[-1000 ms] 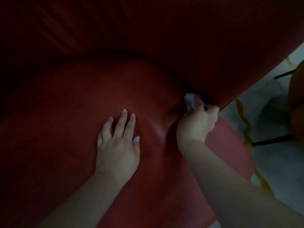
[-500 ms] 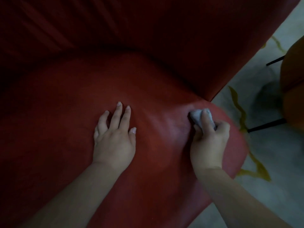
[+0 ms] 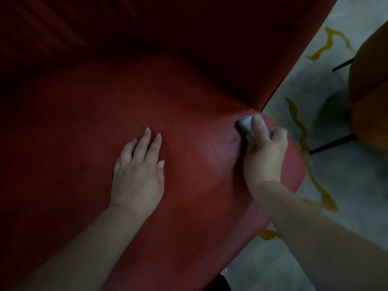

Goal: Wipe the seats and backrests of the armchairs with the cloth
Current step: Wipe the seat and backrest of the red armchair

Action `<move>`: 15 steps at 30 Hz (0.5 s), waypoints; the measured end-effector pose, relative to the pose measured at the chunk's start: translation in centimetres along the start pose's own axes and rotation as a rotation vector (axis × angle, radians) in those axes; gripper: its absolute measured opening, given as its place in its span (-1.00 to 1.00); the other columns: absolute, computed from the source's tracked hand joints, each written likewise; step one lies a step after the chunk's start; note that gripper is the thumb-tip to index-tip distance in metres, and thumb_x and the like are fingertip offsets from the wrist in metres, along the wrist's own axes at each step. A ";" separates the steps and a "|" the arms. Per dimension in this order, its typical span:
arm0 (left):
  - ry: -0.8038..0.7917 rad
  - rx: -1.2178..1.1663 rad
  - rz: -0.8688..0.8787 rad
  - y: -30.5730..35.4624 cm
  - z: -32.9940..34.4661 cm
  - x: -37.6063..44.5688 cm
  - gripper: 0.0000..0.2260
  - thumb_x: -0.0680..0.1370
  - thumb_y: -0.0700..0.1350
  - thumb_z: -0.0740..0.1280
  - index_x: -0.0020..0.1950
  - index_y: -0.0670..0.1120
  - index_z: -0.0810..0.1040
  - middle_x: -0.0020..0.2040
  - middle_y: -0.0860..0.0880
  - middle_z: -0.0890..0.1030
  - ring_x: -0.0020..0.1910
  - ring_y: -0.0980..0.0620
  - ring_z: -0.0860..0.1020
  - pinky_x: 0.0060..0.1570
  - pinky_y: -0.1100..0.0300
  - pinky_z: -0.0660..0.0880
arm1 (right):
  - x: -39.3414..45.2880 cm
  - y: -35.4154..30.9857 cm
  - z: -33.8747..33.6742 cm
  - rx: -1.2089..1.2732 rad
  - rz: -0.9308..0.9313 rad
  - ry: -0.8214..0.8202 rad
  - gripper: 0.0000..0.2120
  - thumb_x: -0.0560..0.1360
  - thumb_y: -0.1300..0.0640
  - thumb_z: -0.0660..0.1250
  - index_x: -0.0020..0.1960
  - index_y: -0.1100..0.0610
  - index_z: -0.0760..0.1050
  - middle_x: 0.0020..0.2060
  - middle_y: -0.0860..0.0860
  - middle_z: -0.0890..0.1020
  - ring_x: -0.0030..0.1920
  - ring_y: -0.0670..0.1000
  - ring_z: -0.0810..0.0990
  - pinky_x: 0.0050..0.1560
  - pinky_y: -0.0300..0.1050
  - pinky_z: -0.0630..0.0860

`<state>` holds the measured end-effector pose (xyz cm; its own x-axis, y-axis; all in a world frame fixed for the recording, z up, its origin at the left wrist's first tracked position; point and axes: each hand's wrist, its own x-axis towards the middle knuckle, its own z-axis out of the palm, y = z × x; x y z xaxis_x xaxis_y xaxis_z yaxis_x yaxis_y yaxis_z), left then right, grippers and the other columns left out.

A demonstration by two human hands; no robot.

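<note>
Cloth (image 3: 245, 122): small, pale grey, wadded into a lump. It sits under the fingers (image 3: 259, 127) of the right hand (image 3: 264, 156), which curl over it and press it onto the seat (image 3: 84, 143); only its forward end shows past the fingertips. Judged light, soft and compressible, with little risk of slipping while bunched. Best held as now, gathered in the palm with fingers on top, so pressure goes through the wad.

Just beyond the fingertips lies the crease where seat meets backrest (image 3: 189, 28). Seat judged padded and yielding, with a smooth red cover.

Left hand (image 3: 137, 175): fingers straight, flat on the seat, holding nothing, well apart from the cloth.

Floor (image 3: 294, 259) lies outside the right wrist.
</note>
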<state>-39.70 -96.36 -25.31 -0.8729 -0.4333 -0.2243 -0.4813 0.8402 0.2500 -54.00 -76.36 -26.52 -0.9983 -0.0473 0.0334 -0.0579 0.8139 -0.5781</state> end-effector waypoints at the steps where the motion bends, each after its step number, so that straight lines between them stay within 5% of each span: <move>1: -0.010 -0.006 0.000 0.0 -0.1 -0.9 -0.49 0.60 0.01 0.12 0.56 0.04 0.14 0.57 0.07 0.07 0.47 -0.02 0.13 0.37 -0.07 0.25 | -1.9 -0.3 0.3 -0.022 -0.005 -0.042 -0.62 0.50 0.18 0.21 0.30 -0.02 0.46 0.14 0.18 0.43 0.08 0.08 0.36 -0.05 -0.36 0.11; 6: -0.074 -0.017 -0.029 -0.2 -0.7 -6.5 -0.52 0.60 -0.04 0.15 0.53 0.02 0.22 0.56 0.08 0.12 0.46 0.02 0.15 0.36 -0.05 0.27 | -13.5 -1.5 -0.1 0.061 -0.071 -0.285 -0.67 0.51 0.13 0.20 0.25 -0.02 0.48 0.09 0.02 0.42 -0.02 -0.22 0.21 -0.07 -0.45 0.12; 10: -0.088 0.009 -0.077 -1.5 -2.9 -10.6 -0.53 0.57 -0.09 0.23 0.49 -0.02 0.30 0.54 0.03 0.20 0.43 -0.01 0.23 0.34 -0.02 0.27 | -17.2 -2.5 -1.3 0.090 -0.081 -0.526 -0.71 0.53 0.12 0.22 0.24 -0.01 0.49 0.04 -0.13 0.29 0.01 -0.11 0.32 -0.03 -0.38 0.20; 15: -0.180 0.103 -0.106 -2.9 -7.2 -14.4 -0.52 0.57 -0.03 0.21 0.49 0.01 0.28 0.50 0.02 0.27 0.42 -0.03 0.24 0.37 0.01 0.20 | -15.0 -5.4 -5.6 0.171 -0.072 -0.457 -0.68 0.49 0.25 0.37 0.24 0.15 0.54 -0.17 -0.12 0.35 -0.08 -0.01 0.45 -0.04 -0.41 0.29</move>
<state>-26.32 -94.88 -16.04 -0.7849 -0.4637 -0.4110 -0.5511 0.8257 0.1208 -38.66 -76.84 -19.37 -0.8872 -0.3806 -0.2608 -0.0879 0.6943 -0.7143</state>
